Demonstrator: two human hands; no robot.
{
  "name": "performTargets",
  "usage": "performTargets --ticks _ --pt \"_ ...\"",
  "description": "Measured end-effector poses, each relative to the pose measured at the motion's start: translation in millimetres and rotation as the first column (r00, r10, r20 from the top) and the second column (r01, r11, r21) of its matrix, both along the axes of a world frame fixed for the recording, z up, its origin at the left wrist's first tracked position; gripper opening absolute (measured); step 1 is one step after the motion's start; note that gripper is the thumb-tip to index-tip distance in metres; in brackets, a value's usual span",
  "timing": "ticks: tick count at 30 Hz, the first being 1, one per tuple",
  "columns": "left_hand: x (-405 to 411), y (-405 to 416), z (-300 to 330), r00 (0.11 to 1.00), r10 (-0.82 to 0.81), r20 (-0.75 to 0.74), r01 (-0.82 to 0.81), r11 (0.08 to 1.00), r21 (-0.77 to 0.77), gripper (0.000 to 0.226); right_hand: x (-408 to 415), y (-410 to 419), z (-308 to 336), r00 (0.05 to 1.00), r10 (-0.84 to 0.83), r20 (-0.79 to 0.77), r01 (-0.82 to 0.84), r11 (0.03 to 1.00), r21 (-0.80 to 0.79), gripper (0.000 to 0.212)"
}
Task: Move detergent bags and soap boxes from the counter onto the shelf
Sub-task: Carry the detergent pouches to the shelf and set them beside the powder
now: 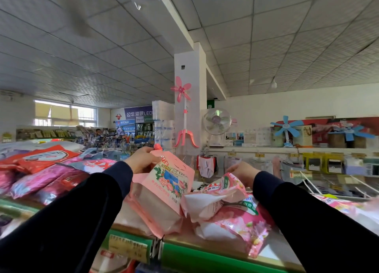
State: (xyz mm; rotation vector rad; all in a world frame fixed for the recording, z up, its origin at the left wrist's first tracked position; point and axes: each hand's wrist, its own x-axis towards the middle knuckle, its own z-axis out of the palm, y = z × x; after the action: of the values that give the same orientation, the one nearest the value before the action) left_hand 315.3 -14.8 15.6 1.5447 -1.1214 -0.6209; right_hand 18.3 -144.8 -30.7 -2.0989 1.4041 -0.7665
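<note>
Your left hand (141, 159) pinches the pink spout bag (167, 182) near its cap, so keep it upright and set it at 12 o'clock on the shelf top (205, 244), while your right hand (243, 173) at 2 o'clock grips the second pink bag (227, 187) from behind.

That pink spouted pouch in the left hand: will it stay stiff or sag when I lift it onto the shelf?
The pink spouted pouch, gripped near its cap by the left hand, looks like soft film, so it will probably sag below the grip. Its lower part bulges, suggesting liquid weight low down. The glossy surface may be slippery; supporting the bottom seems wise.
</note>
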Motion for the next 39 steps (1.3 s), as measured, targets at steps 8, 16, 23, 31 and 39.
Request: performTargets --ticks 8,16,23,31,39 --pt "-1 9 -15 0.981 -0.105 -0.164 0.136 0.972 0.194 0.040 -9 -10 4 0.878 -0.064 0.475 0.042 0.998 0.057 0.035" --pt "12 25 -18 0.913 -0.349 -0.212 0.403 0.849 0.342 0.068 -36 58 24 0.888 -0.028 0.459 -0.183 0.894 0.409 0.038" --pt "4 9 -17 0.916 -0.348 -0.197 0.400 0.815 0.420 0.068 -29 66 21 0.898 -0.036 0.438 -0.157 0.905 0.396 0.039" --pt "1 -11 -21 0.973 -0.230 -0.013 0.217 0.891 0.399 0.017 0 25 8 0.927 -0.091 0.364 -0.003 0.968 0.250 0.030" --pt "1 -2 -1 0.990 -0.143 -0.014 0.143 0.988 0.061 0.044 26 51 59 0.636 0.132 0.761 -0.208 0.978 0.004 0.059"
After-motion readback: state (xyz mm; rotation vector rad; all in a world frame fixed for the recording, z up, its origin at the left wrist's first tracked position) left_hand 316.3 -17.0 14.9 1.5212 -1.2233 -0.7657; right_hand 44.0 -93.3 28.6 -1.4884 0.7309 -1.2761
